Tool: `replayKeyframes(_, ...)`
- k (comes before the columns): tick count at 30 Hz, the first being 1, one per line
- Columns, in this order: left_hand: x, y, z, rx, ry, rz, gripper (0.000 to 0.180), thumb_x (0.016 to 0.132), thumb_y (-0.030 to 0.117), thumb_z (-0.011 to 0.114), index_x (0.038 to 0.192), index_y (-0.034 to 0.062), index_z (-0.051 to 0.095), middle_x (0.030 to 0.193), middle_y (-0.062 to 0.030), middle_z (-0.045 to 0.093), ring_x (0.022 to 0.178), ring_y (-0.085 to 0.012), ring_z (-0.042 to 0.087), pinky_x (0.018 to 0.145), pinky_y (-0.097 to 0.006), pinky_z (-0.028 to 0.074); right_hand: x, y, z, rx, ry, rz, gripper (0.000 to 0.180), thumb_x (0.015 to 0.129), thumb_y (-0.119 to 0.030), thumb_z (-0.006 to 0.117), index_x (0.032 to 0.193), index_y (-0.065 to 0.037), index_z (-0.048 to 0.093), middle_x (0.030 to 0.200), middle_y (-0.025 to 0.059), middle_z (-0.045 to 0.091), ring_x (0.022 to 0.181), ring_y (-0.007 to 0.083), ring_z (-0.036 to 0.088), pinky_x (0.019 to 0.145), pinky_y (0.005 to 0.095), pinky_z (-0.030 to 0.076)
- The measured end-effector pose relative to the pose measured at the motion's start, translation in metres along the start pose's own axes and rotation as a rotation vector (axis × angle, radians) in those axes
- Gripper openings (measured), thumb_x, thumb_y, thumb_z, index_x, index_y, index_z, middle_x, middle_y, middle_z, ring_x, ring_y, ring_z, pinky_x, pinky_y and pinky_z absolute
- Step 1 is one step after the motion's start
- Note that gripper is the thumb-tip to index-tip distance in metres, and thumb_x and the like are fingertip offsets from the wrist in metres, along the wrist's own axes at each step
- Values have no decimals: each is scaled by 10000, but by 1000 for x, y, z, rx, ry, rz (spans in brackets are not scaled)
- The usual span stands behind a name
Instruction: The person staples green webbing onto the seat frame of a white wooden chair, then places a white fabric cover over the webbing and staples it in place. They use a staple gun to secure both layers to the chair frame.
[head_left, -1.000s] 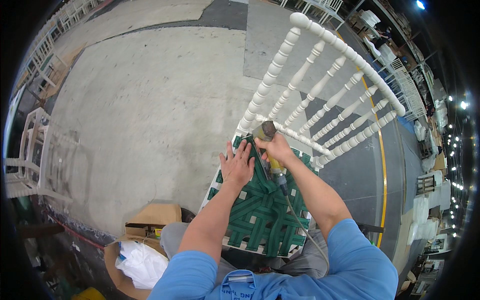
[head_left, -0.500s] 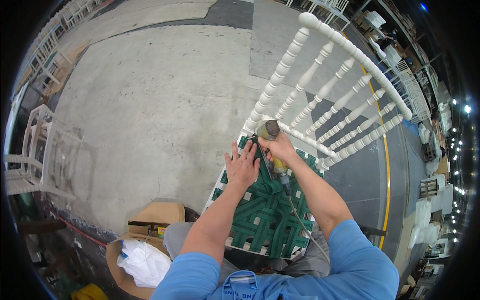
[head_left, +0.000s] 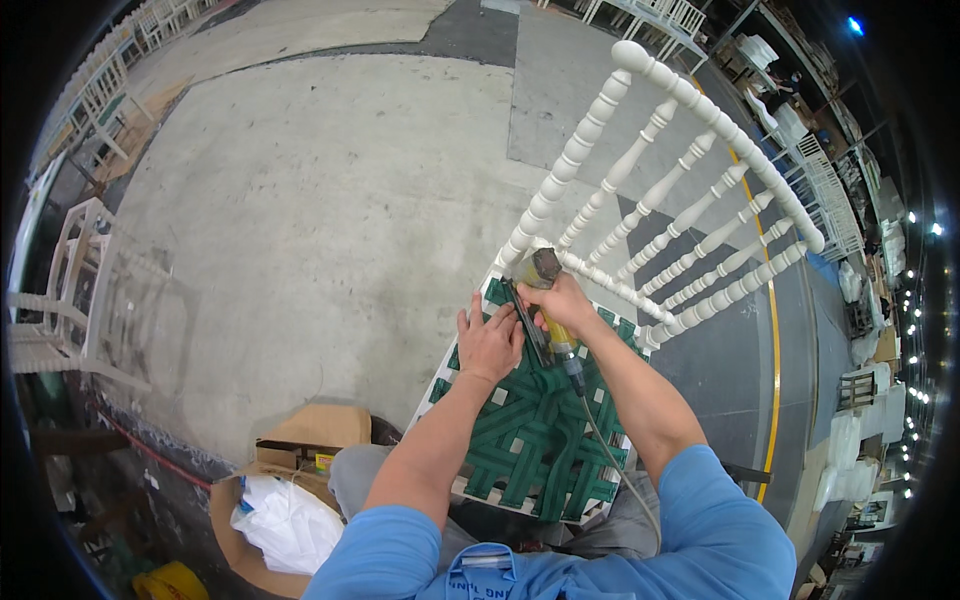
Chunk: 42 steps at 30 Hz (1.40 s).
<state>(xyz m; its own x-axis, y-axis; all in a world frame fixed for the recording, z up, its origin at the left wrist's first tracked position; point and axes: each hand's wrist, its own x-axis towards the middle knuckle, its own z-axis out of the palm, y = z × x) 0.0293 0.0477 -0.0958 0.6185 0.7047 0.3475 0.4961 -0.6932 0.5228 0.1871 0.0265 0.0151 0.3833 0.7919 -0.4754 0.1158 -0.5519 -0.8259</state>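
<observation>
A white chair (head_left: 718, 115) with turned spindles stands before me, its seat crossed by woven dark green webbing (head_left: 530, 400). My right hand (head_left: 566, 302) is closed round a yellow and grey staple gun (head_left: 562, 335), whose nose and dark magazine point to the seat's far left corner. A thin air hose (head_left: 605, 440) trails from its handle toward my lap. My left hand (head_left: 488, 345) rests on the webbing by the seat's left edge, just left of the gun, fingers apart and slightly bent. Exactly where the nose meets the seat is hidden.
A cardboard box (head_left: 228, 520) holding a white plastic bag (head_left: 290, 525) sits at my lower left. Another white chair (head_left: 85, 300) stands at the far left. Rows of white furniture (head_left: 825, 190) line the right side. A yellow line (head_left: 776, 370) runs along the floor there.
My left hand's fingers have drawn back from the far corner and bent more. The staple gun stays in my right hand near the same corner. The view has shifted slightly.
</observation>
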Motion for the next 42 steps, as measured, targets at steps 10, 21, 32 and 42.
replayKeyframes(10,-1,0,0,-30,39,0,286,918,282,640,1121,155,796,1280,40,717,1414,-426,449,1121,-612,317,0,4,4,-10,3,-4,272,934,-240,759,855,-7,643,707,49,629,503,152,596,423,309,461)
replayKeyframes(21,2,-2,1,-10,28,1,284,914,282,647,1110,148,803,1301,39,710,1406,-433,464,1096,-625,349,2,0,-4,-103,27,37,281,953,-250,739,896,10,647,745,58,641,504,148,582,429,310,459)
replayKeyframes(32,6,5,-4,-44,9,-3,278,912,270,642,1091,133,806,1304,35,713,1412,-444,453,1121,-660,333,-55,11,-37,127,137,0,358,938,-301,782,1119,-20,653,860,45,676,532,145,608,443,297,482)
replayKeyframes(42,48,15,-25,-135,44,124,163,897,217,685,1009,103,718,741,-131,682,724,-383,652,878,-502,517,-456,50,-154,200,885,181,314,946,-251,777,1106,-2,671,787,40,660,568,136,609,507,309,486)
